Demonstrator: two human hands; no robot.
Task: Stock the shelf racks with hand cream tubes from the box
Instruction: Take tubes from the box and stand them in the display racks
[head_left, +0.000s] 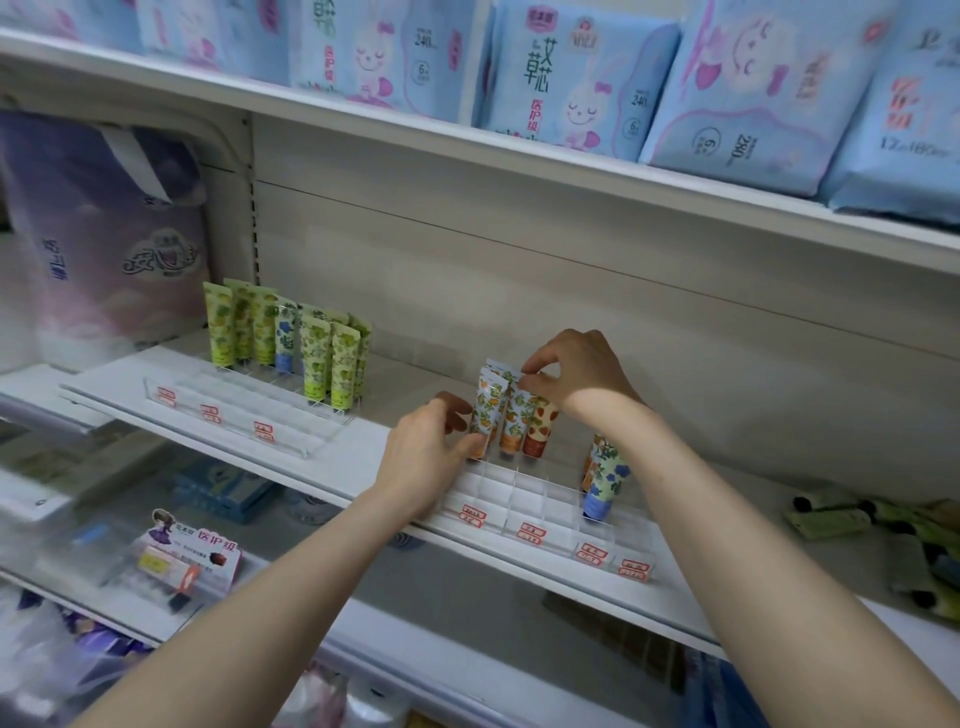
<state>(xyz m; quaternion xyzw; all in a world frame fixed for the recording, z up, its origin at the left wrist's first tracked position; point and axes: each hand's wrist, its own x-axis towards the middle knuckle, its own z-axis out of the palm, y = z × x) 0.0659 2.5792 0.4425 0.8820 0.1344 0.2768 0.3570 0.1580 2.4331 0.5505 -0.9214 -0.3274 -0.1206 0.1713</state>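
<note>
A: Where were the orange tubes (511, 415)?

B: Upright, caps down, in the back row of the right rack (524, 499), at its left end. A strawberry tube (540, 426) stood touching them on the right.

A: And the hands?

B: Both were on those tubes. The right hand (576, 374) pinched the crimped top of one between thumb and fingertips. The left hand (426, 447) held the front one low down, thumb near the cap, fingers curled at its left side.

A: Anything else in that rack?

B: A blue-flower tube (605, 478) stood further right, with an orange one just behind it. The front compartments carried red price labels (532, 535).

A: And around it?

B: The rack sat at the front edge of a white shelf (363, 447). A second clear rack (249, 410) lay well to the left, with green tubes (317, 353) standing in its back rows. Loose tubes (857, 519) lay on their sides at the far right. Blue packs (571, 78) lined the shelf above.
</note>
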